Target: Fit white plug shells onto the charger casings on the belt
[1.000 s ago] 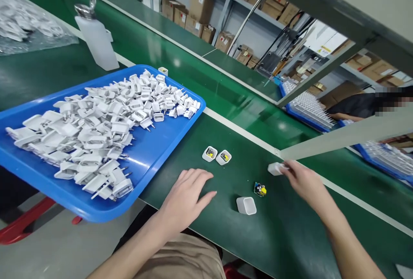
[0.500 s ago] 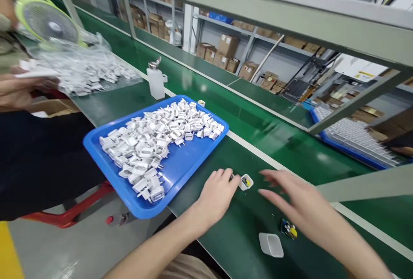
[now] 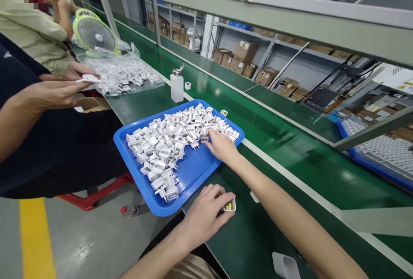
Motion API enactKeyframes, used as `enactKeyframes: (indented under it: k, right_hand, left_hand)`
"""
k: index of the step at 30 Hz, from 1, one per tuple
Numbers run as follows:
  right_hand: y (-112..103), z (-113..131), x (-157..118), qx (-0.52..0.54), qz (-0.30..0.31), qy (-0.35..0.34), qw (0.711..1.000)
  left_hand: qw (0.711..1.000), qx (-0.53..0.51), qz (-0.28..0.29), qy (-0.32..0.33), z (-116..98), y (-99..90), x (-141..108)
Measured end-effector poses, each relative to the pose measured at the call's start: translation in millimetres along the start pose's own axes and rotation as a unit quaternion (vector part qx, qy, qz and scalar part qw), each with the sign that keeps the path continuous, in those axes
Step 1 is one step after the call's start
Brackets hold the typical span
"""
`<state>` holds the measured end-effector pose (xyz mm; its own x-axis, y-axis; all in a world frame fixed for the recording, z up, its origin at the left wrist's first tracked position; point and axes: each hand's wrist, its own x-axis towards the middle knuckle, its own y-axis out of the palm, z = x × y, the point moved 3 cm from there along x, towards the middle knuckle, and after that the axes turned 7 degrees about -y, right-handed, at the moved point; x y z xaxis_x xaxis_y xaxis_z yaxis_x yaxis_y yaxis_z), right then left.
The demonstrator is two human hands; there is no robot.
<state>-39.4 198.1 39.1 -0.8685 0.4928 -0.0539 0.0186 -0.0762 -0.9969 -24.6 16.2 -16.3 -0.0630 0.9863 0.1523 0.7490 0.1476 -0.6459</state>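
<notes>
My left hand (image 3: 209, 212) rests at the bench edge, fingers and thumb closed around a white charger casing (image 3: 233, 208) with yellow and dark parts inside. Over the right side of the blue tray (image 3: 200, 169), my right hand (image 3: 223, 146) pinches a white plug casing (image 3: 204, 139) at the edge of the heap. Many similar white plug casings (image 3: 161, 141), some with pins showing, are piled in the tray. An open white casing (image 3: 285, 266) lies near the bench front. Another white piece (image 3: 254, 197) is partly hidden beneath my right forearm.
A white pump bottle (image 3: 177, 87) stands behind the tray, beside a small white casing (image 3: 187, 85). To the left, a co-worker's hands (image 3: 61, 90) hold a white piece near a plastic bag of white parts (image 3: 125, 75). A green fan (image 3: 97, 34) stands beyond. A metal rail (image 3: 290, 16) crosses overhead.
My right hand has moved from the bench left and away into the tray and closed on a plug casing. My left hand now grips the filled casing nearer the bench edge. The view has shifted.
</notes>
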Motion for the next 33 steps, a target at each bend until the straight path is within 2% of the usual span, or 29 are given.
enactKeyframes:
  k: [5, 7, 10, 12, 14, 16, 18, 23, 27, 30, 33]
  right_hand:
    - [3.0, 3.4, 5.7, 0.012, 0.006, -0.007, 1.0]
    - [0.2, 2.8, -4.2, 0.017, -0.001, -0.013, 1.0]
    - [-8.7, 1.0, -49.8, 0.073, -0.039, -0.037, 0.996]
    - [-15.6, 1.9, -94.7, 0.169, -0.089, -0.057, 0.98]
    - [-16.6, 4.6, -139.3, 0.24, -0.108, -0.054, 0.963]
    - [-11.0, 9.6, -173.8, 0.25, -0.111, -0.043, 0.961]
    - [-1.2, 16.7, -193.7, 0.229, -0.107, -0.048, 0.966]
    - [15.4, 27.5, -196.9, 0.173, -0.091, -0.078, 0.978]
    - [12.6, 23.3, -188.4, 0.207, -0.106, -0.042, 0.972]
    - [9.9, 18.9, -184.9, 0.251, -0.076, -0.006, 0.965]
    - [7.2, 16.4, -186.0, 0.243, -0.034, -0.021, 0.969]
  left_hand:
    - [0.999, -0.037, -0.005, -0.022, 7.2, -0.3, 1.3]
    - [0.998, -0.059, -0.003, -0.026, 10.1, -1.8, 0.4]
    - [0.996, -0.084, -0.004, -0.02, 12.5, -3.3, -1.1]
    - [0.996, -0.092, -0.001, -0.013, 13.7, -2.8, -1.5]
    - [0.995, -0.095, 0.008, -0.006, 15.0, -0.8, -1.6]
    - [0.995, -0.1, 0.011, -0.002, 16.5, 1.9, -1.4]
    - [0.995, -0.101, -0.002, -0.001, 17.7, 3.9, -1.1]
    - [0.999, -0.036, -0.021, 0.001, 13.5, 8.8, 1.4]
    - [1.0, 0.008, -0.023, -0.01, 4.3, 13.5, 6.7]
    - [0.998, 0.023, -0.033, -0.045, 0.5, 16.8, 11.3]
    - [0.998, 0.033, -0.035, -0.04, -1.1, 18.7, 13.0]
